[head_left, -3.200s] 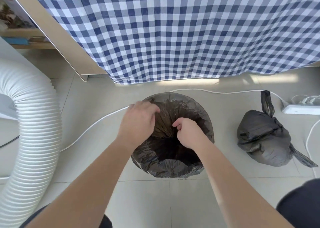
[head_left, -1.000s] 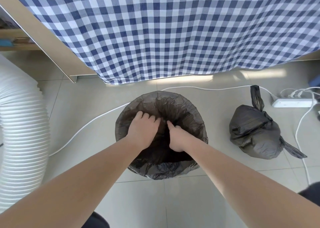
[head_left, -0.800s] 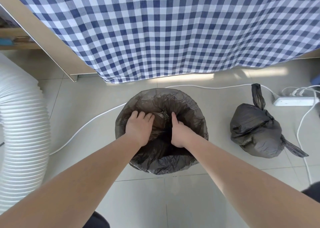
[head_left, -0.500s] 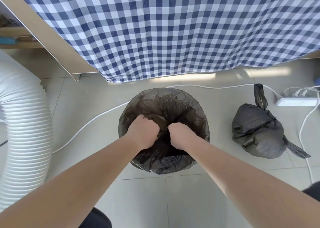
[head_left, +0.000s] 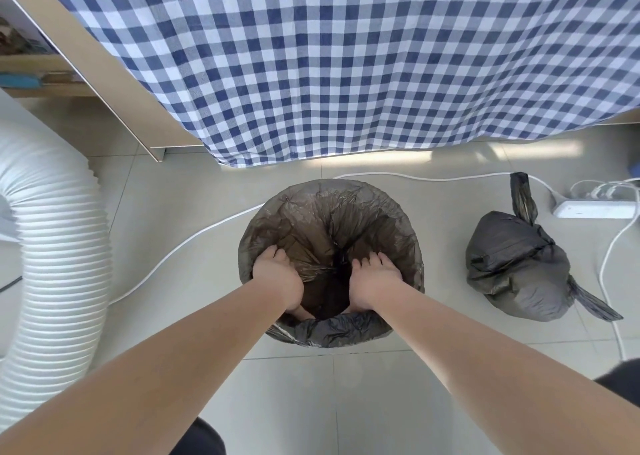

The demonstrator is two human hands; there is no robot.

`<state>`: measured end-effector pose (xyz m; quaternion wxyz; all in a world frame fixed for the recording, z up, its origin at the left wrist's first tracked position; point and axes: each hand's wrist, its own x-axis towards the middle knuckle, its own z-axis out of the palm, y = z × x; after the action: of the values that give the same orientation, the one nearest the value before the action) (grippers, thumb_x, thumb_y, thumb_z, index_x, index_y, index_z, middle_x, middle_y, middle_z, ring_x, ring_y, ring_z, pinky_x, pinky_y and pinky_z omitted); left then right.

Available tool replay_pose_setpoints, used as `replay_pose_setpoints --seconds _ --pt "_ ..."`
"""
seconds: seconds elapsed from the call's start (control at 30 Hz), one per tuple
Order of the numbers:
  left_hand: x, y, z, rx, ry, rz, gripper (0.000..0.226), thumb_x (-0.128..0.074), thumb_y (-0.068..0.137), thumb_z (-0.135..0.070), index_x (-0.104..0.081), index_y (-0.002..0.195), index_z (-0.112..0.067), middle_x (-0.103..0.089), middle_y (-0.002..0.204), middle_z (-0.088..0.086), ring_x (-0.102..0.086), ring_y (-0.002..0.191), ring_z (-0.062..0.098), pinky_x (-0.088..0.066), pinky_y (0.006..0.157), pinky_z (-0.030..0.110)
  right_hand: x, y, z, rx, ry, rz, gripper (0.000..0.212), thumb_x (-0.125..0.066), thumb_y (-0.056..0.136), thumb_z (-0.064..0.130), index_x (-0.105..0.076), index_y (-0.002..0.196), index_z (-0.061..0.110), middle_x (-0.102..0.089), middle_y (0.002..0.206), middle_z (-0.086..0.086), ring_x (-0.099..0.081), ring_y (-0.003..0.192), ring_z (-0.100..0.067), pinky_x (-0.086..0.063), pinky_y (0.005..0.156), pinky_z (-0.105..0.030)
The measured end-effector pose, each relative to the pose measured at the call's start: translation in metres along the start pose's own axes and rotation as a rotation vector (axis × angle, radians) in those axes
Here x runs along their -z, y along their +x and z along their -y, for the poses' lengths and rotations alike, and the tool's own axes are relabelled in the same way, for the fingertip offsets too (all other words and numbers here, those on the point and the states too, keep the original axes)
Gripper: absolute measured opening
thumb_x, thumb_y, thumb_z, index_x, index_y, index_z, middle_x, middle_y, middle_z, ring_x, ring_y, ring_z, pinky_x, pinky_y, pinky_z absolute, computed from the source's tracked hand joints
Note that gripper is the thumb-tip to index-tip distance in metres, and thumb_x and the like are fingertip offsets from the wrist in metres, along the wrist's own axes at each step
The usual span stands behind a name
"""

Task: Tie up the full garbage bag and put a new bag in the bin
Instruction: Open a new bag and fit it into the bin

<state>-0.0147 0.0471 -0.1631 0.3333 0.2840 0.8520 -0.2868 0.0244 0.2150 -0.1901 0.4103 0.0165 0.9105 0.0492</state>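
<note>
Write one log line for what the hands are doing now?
step: lining bin | left hand: inside new bag | right hand: inside too | tied bag: on floor

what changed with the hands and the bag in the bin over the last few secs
Both hands moved apart: the left hand to the left inner wall, the right hand to the right, pressing the new bag open against the bin. Earlier they were bunched together at its middle. The tied bag stayed on the floor.
</note>
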Motion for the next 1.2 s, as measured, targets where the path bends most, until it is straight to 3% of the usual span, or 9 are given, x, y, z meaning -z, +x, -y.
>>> replay_pose_setpoints --seconds 0.27,0.43,0.57,0.7,0.8,0.9,1.07,1.13,1.2 --pt "0.012 -0.017 0.000 -0.084 -0.027 -0.231 0.080 -0.039 0.101 -0.069 -0.045 0.157 -0.011 -0.050 0.160 0.009 -0.039 0.151 0.028 0.000 0.131 0.048 0.025 -0.029 0.008 0.158 -0.083 -0.146 0.082 -0.054 0.102 0.050 -0.026 0.161 0.001 -0.035 0.165 -0.017 -0.021 0.156 -0.036 -0.011 0.129 -0.049" --pt "0.004 -0.020 0.005 0.049 0.124 -0.097 0.115 -0.032 0.086 -0.091 -0.015 0.168 -0.012 -0.015 0.176 0.010 -0.002 0.164 0.029 0.015 0.127 0.057 0.022 -0.031 0.005 0.017 -0.297 -0.023 0.093 -0.046 0.099 0.063 -0.011 0.166 0.008 -0.017 0.173 -0.013 -0.003 0.160 -0.036 0.010 0.126 -0.058" --pt "-0.005 -0.016 0.012 0.039 0.153 -0.080 0.123 -0.028 0.079 -0.099 -0.013 0.169 -0.017 -0.011 0.177 0.010 0.003 0.164 0.027 0.018 0.126 0.057 0.009 -0.026 -0.004 -0.037 -0.423 0.045 0.102 -0.031 0.095 0.079 -0.002 0.167 0.014 -0.005 0.175 -0.012 0.007 0.161 -0.031 0.018 0.124 -0.056" --pt "-0.003 -0.014 0.008 -0.038 0.045 -0.153 0.108 -0.031 0.084 -0.093 -0.034 0.165 -0.022 -0.035 0.169 0.009 -0.016 0.162 0.031 0.013 0.126 0.059 0.009 -0.028 -0.001 -0.007 -0.269 -0.060 0.093 -0.032 0.099 0.071 -0.010 0.167 0.010 -0.014 0.174 -0.013 0.001 0.162 -0.031 0.016 0.125 -0.057" --pt "-0.006 -0.017 0.008 -0.119 -0.008 -0.321 0.065 -0.041 0.099 -0.068 -0.066 0.139 -0.023 -0.068 0.137 0.000 -0.047 0.145 0.026 0.022 0.123 0.055 0.019 -0.036 -0.002 0.100 -0.171 -0.188 0.073 -0.034 0.106 0.052 -0.028 0.163 0.007 -0.032 0.168 -0.013 -0.010 0.161 -0.032 0.010 0.126 -0.057" --pt "-0.005 -0.021 0.009 -0.194 -0.063 -0.493 0.032 -0.046 0.096 -0.036 -0.076 0.106 -0.030 -0.075 0.101 -0.010 -0.065 0.114 0.016 0.033 0.117 0.043 0.030 -0.041 -0.001 0.216 -0.056 -0.259 0.047 -0.045 0.103 0.029 -0.057 0.144 0.009 -0.058 0.148 -0.015 -0.031 0.153 -0.033 -0.002 0.129 -0.053" --pt "0.018 -0.040 0.023 -0.213 -0.340 -0.785 0.035 -0.048 0.095 -0.024 -0.076 0.112 -0.036 -0.078 0.105 -0.011 -0.066 0.118 0.014 -0.016 0.128 0.040 0.054 -0.063 -0.014 0.348 0.309 -0.430 0.034 -0.047 0.098 0.017 -0.076 0.116 0.020 -0.075 0.117 -0.004 -0.067 0.112 -0.027 -0.053 0.102 -0.041" --pt "0.024 -0.055 0.036 -0.111 -0.555 -0.940 0.034 -0.058 0.091 -0.013 -0.078 0.114 -0.028 -0.079 0.110 -0.007 -0.064 0.119 0.024 -0.044 0.115 0.042 0.064 -0.074 -0.028 0.382 0.369 -0.501 0.033 -0.048 0.100 0.018 -0.077 0.115 0.025 -0.071 0.116 0.004 -0.065 0.106 -0.020 -0.052 0.094 -0.033" --pt "0.025 -0.069 0.048 0.070 -0.695 -0.969 0.039 -0.062 0.090 -0.010 -0.072 0.126 -0.022 -0.074 0.122 -0.003 -0.060 0.117 0.029 -0.052 0.103 0.044 0.074 -0.082 -0.044 0.386 0.419 -0.582 0.030 -0.050 0.102 0.019 -0.076 0.114 0.025 -0.063 0.112 0.008 -0.060 0.094 -0.011 -0.046 0.084 -0.024"
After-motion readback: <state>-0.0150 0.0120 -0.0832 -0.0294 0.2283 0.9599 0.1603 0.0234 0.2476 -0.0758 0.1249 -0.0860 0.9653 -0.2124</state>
